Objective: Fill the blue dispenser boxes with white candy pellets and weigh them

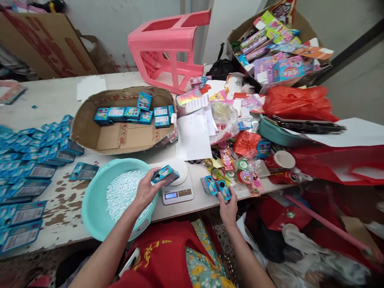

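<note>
My left hand [144, 189] grips a small blue candy box [167, 175] by its end, just over the white digital scale [178, 195]. Below that wrist sits a turquoise basin [90, 200] holding many pale tablets [123, 192]. At the table's front edge, my right hand [229, 208] is closed around another blue box [223, 190] with a dark round spot on its top. A further blue box [209, 185] touches it on the left; whether my fingers hold that one too I cannot tell.
A cut-down cardboard box [108, 140] with several blue boxes stands behind the basin. Rows of blue boxes [39, 172] fill the table's left. Paper sheets [193, 138], tape rolls [245, 177], a paper cup [283, 160] and a pink stool [168, 44] crowd the right and back.
</note>
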### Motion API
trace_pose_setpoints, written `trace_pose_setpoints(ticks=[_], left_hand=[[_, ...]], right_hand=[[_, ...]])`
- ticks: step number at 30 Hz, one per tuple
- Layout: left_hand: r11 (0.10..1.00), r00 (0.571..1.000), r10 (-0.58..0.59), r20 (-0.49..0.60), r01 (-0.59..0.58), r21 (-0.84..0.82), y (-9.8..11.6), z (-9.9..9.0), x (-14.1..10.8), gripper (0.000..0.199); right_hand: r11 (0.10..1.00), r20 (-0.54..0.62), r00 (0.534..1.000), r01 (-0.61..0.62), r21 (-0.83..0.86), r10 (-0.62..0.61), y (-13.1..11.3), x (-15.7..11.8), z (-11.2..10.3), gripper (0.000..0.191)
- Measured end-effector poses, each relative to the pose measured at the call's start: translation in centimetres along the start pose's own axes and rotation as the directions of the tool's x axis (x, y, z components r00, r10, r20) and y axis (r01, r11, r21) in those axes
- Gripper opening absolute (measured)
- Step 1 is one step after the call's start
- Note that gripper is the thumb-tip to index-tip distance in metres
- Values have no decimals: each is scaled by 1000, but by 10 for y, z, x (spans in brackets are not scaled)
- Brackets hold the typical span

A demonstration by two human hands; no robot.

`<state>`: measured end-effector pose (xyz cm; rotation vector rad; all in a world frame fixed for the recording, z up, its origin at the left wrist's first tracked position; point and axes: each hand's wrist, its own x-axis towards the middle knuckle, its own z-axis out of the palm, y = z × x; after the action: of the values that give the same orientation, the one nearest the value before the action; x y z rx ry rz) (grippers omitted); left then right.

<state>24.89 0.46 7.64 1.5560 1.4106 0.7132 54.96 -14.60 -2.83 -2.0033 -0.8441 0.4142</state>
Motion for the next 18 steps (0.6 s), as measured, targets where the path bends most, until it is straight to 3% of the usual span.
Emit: trace_pose_setpoints(ticks=[2, 5, 6, 7, 9, 10, 11, 13, 16, 18], left_hand=[[999, 1000, -12, -2, 12, -47, 1, -5, -7, 40], [993, 998, -24, 61, 31, -118, 2, -15, -19, 40], [988, 995, -19, 96, 34, -148, 1, -18, -24, 40], [981, 991, -17, 136, 43, -188, 0, -21, -28, 40], [946, 975, -34, 218, 102, -306, -2, -27, -35, 42], [910, 969, -53, 240, 145, -388, -3, -30, -38, 43], [851, 968, -73, 239, 186, -490, -5, -35, -41, 43], [655, 974, -134, 184, 226, -721, -6, -48, -43, 45], [300, 966, -243, 90, 163, -940, -10, -71, -41, 57], [157, 949, -302, 87, 139, -978, -16, -82, -37, 59]], right_hand=[[996, -50, 995, 90, -20, -91, -16, -10, -7, 69], [966, -73, 963, 259, -23, -260, -66, -26, -13, 74], [954, 21, 954, 299, 10, -299, -88, -31, -9, 72], [945, 188, 926, 321, 69, -328, -111, -36, 0, 70], [944, 494, 804, 289, 160, -330, -154, -44, 28, 67], [951, 602, 736, 244, 190, -309, -172, -48, 44, 56], [955, 677, 674, 217, 202, -297, -189, -53, 58, 45], [945, 733, 598, 226, 234, -325, -214, -62, 80, 30], [895, 705, 559, 351, 276, -437, -236, -73, 96, 30], [863, 699, 538, 443, 241, -471, -240, -78, 104, 32]])
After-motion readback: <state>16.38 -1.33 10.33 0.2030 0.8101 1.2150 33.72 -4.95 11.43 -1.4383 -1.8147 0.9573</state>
